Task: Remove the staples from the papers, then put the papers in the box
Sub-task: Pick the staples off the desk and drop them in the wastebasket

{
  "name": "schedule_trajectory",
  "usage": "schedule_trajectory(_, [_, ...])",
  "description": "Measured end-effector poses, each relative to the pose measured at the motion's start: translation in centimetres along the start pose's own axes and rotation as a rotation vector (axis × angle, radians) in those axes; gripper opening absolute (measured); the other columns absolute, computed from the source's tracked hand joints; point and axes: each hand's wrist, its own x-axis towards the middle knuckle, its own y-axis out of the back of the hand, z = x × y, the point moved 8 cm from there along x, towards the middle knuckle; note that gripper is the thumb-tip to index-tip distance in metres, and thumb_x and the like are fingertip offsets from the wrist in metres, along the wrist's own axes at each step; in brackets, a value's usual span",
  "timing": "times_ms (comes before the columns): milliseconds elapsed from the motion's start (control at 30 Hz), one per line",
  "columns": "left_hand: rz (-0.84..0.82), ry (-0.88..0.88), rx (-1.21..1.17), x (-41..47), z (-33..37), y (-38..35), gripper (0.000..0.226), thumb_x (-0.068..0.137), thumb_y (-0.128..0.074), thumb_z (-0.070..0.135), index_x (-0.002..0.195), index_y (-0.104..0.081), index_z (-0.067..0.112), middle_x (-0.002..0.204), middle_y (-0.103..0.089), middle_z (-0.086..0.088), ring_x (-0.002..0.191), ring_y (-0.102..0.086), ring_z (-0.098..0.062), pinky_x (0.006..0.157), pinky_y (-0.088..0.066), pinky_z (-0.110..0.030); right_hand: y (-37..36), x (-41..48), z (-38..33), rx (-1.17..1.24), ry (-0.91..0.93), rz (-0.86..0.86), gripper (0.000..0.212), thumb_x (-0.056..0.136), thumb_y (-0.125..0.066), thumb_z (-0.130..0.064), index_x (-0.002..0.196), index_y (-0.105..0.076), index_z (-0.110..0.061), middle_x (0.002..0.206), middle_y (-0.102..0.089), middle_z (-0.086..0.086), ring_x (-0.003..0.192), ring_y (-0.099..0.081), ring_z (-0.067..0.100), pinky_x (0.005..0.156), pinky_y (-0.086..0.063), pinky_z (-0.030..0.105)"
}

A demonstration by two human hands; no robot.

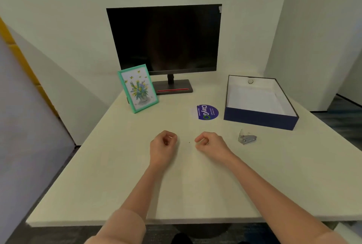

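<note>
Where the two forearms are stretched over the near edge of the pale table [98,185], peach sleeves [125,228] are seen pushed back from the wrists. Both hands are laid on the tabletop near its middle, close together but apart. The left hand [163,142] is curled into a loose fist, thumb against the fingers, and nothing can be made out in it. The right hand [208,142] is curled likewise, knuckles turned inward, with nothing seen held. Between them a tiny dark speck [189,142] is left on the surface; what it is cannot be told.

To the right of the right hand, a small clear and metal staple remover [247,139] is set down, touched by neither hand. Farther back, a round purple sticker [204,112] is stuck flat to the table. Beside it, on the right, the open blue box [258,119] is placed, and white papers [254,99] appear to be laid flat on its floor. On the left, a green picture frame [138,88] is propped upright just before the dark monitor [164,38], which is stood against the wall.
</note>
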Motion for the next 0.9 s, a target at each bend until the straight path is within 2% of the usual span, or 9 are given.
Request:
schedule_trajectory(67, [0.038,0.023,-0.082,0.1,-0.3,0.4,0.009,0.084,-0.063,0.016,0.077,-0.067,0.014,0.062,-0.055,0.003,0.055,-0.047,-0.01,0.05,-0.037,-0.012,-0.2,1.0,-0.5,-0.016,-0.004,0.006,0.016,0.08,-0.062,-0.021,0.094,-0.069,-0.023,0.066,-0.057,-0.014,0.078,-0.059,0.012,0.076,-0.047,0.027])
schedule_trajectory(200, [0.071,0.027,-0.153,0.2,-0.7,0.7,0.011,0.085,-0.064,0.017,0.076,-0.066,0.013,0.06,-0.052,0.004,0.054,-0.045,-0.01,0.048,-0.035,-0.01,-0.8,2.8,-1.6,-0.091,-0.034,-0.014,0.004,0.078,-0.067,-0.027,0.081,-0.066,-0.027,0.071,-0.057,-0.014,0.083,-0.06,0.015,0.073,-0.044,0.026])
schedule_trajectory(300, [0.093,0.031,-0.172,0.3,-1.0,0.9,0.012,0.086,-0.064,0.019,0.077,-0.067,0.012,0.06,-0.054,0.005,0.054,-0.046,-0.008,0.049,-0.035,-0.009,-1.3,3.7,-1.8,-0.139,-0.065,-0.023,0.012,0.072,-0.071,-0.028,0.068,-0.06,-0.031,0.078,-0.063,-0.008,0.088,-0.064,0.018,0.077,-0.049,0.028])
schedule_trajectory(500, [0.079,0.02,-0.17,0.6,-1.0,0.8,0.01,0.087,-0.062,0.018,0.08,-0.067,0.012,0.062,-0.054,0.006,0.055,-0.045,-0.008,0.05,-0.036,-0.009,-1.6,4.0,-2.2,-0.22,-0.04,-0.045,0.016,0.07,-0.072,-0.023,0.061,-0.06,-0.029,0.08,-0.067,-0.006,0.089,-0.067,0.02,0.081,-0.054,0.033])
schedule_trajectory(567, [0.058,0.022,-0.174,0.5,-0.9,0.7,0.013,0.089,-0.056,0.014,0.087,-0.069,0.012,0.07,-0.061,0.003,0.062,-0.052,-0.009,0.053,-0.039,-0.006,-1.7,4.2,-2.3,-0.244,-0.03,-0.065,0.016,0.071,-0.07,-0.021,0.062,-0.059,-0.029,0.085,-0.068,-0.005,0.092,-0.066,0.021,0.084,-0.054,0.035])
schedule_trajectory(667, [-0.005,0.072,-0.244,0.7,-1.1,0.6,0.028,0.09,-0.042,0.003,0.093,-0.068,0.011,0.083,-0.065,-0.001,0.077,-0.059,-0.012,0.063,-0.043,-0.005,-2.0,4.4,-2.6,-0.284,-0.019,-0.122,0.017,0.075,-0.067,-0.018,0.064,-0.059,-0.028,0.093,-0.07,-0.003,0.096,-0.066,0.021,0.087,-0.053,0.035])
schedule_trajectory(767, [-0.084,0.09,-0.263,1.4,-1.4,0.9,0.038,0.087,-0.037,-0.005,0.089,-0.067,0.017,0.091,-0.068,-0.002,0.085,-0.063,-0.017,0.082,-0.048,-0.022,-2.2,4.6,-2.7,-0.32,-0.006,-0.172,0.014,0.078,-0.065,-0.016,0.068,-0.061,-0.026,0.1,-0.071,-0.001,0.098,-0.065,0.02,0.088,-0.053,0.033])
schedule_trajectory(833, [-0.123,0.068,-0.213,1.7,-1.6,1.3,0.04,0.085,-0.04,-0.009,0.087,-0.067,0.02,0.089,-0.07,0.001,0.085,-0.065,-0.016,0.084,-0.049,-0.022,-2.4,4.6,-2.6,-0.331,-0.002,-0.195,0.005,0.08,-0.064,-0.017,0.079,-0.066,-0.021,0.103,-0.071,0.0,0.101,-0.064,0.02,0.089,-0.052,0.032])
schedule_trajectory(900, [-0.134,0.052,-0.141,1.8,-1.7,1.4,0.036,0.084,-0.048,-0.01,0.086,-0.068,0.02,0.083,-0.07,0.005,0.079,-0.066,-0.01,0.079,-0.048,-0.014,-2.5,4.6,-2.6,-0.345,0.006,-0.216,0.008,0.081,-0.062,-0.016,0.086,-0.069,-0.017,0.104,-0.07,0.0,0.102,-0.063,0.02,0.088,-0.05,0.031])
